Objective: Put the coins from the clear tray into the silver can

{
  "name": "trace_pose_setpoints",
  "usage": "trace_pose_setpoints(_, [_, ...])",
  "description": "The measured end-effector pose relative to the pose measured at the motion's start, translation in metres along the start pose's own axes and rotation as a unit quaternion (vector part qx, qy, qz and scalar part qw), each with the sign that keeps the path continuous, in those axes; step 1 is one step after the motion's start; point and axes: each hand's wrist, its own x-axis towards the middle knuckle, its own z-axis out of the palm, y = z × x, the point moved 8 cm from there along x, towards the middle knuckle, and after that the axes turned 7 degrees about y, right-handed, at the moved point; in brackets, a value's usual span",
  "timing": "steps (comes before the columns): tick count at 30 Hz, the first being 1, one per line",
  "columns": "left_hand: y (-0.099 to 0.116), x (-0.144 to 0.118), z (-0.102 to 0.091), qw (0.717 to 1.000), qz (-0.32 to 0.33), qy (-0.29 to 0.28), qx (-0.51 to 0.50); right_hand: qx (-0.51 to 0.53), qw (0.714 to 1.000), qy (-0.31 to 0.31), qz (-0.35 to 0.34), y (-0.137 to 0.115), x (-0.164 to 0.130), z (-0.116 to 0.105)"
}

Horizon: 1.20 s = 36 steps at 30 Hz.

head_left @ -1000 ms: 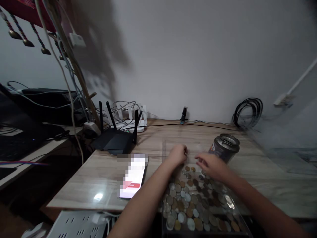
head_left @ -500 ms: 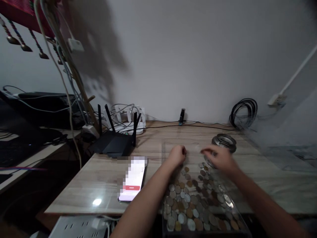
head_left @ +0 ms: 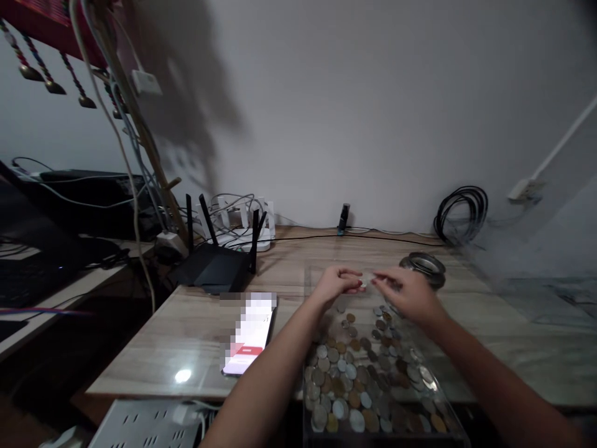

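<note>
coins (head_left: 361, 373) | mixed silver, copper | spread flat in clear tray (head_left: 310, 348)

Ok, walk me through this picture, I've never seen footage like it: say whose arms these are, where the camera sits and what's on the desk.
The camera is worn on a person's head and looks forward and down, so both bare arms are that person's own. The left hand and the right hand meet fingertip to fingertip over a clear tray strewn with coins. Whether they pinch a coin is too blurred to tell. Beside the right hand stands a metal can. On the wooden desk there is also a lit phone, a black router and a coiled cable.
</note>
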Motion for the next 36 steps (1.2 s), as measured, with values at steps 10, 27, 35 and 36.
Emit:
trace_pose_setpoints(10, [0.023,-0.012,0.014,0.989,0.116,-0.051,0.080,0.032,0.998,0.044,0.036,-0.011,0.004,-0.010])
trace_pose_setpoints(27, [-0.012,-0.021,0.004,0.721,0.041,-0.085,0.687,-0.264,0.948,-0.075,0.161,0.101,0.026,-0.043])
trace_pose_setpoints(35, [-0.015,-0.017,0.002,0.728,0.042,-0.066,0.681,-0.197,0.954,-0.209,-0.087,0.017,-0.033,0.055])
trace_pose_setpoints(36, [-0.014,-0.017,0.002,0.728,0.048,-0.060,0.681,-0.205,0.945,-0.231,-0.111,0.015,-0.042,0.072])
